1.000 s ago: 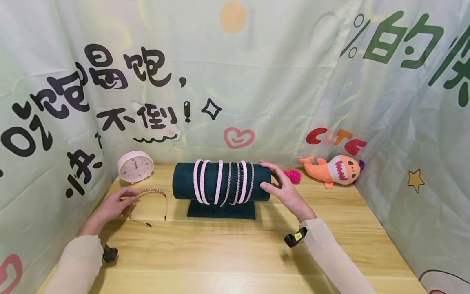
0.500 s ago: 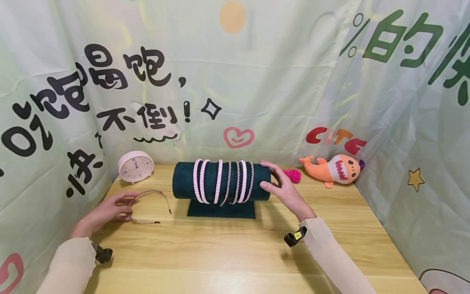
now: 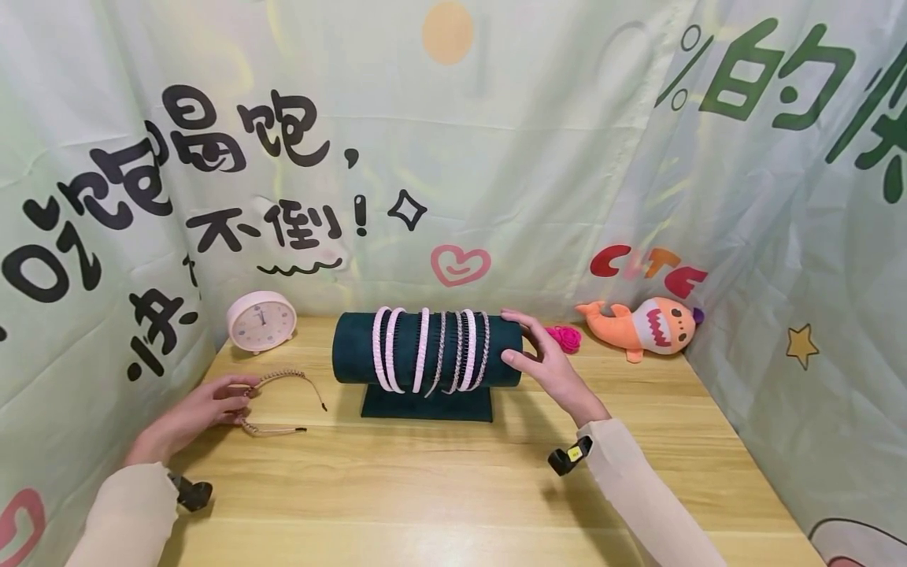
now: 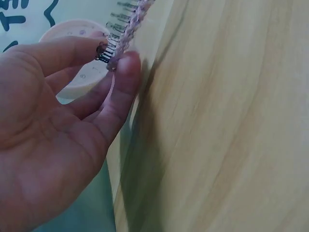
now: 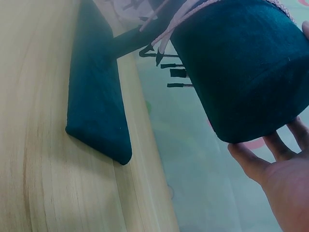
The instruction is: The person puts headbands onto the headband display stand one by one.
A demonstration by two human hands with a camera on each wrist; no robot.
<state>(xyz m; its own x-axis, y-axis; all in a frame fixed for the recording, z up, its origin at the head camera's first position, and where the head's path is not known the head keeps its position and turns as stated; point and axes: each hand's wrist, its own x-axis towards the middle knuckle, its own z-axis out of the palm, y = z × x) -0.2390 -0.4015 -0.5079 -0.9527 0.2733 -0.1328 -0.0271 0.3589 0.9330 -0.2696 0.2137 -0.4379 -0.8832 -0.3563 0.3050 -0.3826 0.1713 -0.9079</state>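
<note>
My left hand [image 3: 201, 408] pinches a braided pinkish headband [image 3: 283, 373] between thumb and fingers. Its curved middle lies in the grasp, with the dark-tipped ends pointing right over the table. Small teeth line the inside of the headband [image 4: 126, 36] in the left wrist view. At the table's middle stands a dark green headband display stand [image 3: 353, 350], a padded roll on a flat base. Several white-pink and braided headbands [image 3: 423, 354] hang side by side round the roll. My right hand [image 3: 551, 370] grips the roll's right end, its fingertips at the rim in the right wrist view.
A pink round clock [image 3: 262, 321] stands at the back left. Behind my right hand lies a bright pink flower [image 3: 567, 339]. An orange plush shark [image 3: 648, 327] sits at the back right. Printed curtains [image 3: 453, 157] enclose the wooden table [image 3: 439, 480] at back and sides.
My left hand has drawn back slightly left and toward me with the headband, which has turned so its ends point more to the right. The right hand and stand stay put.
</note>
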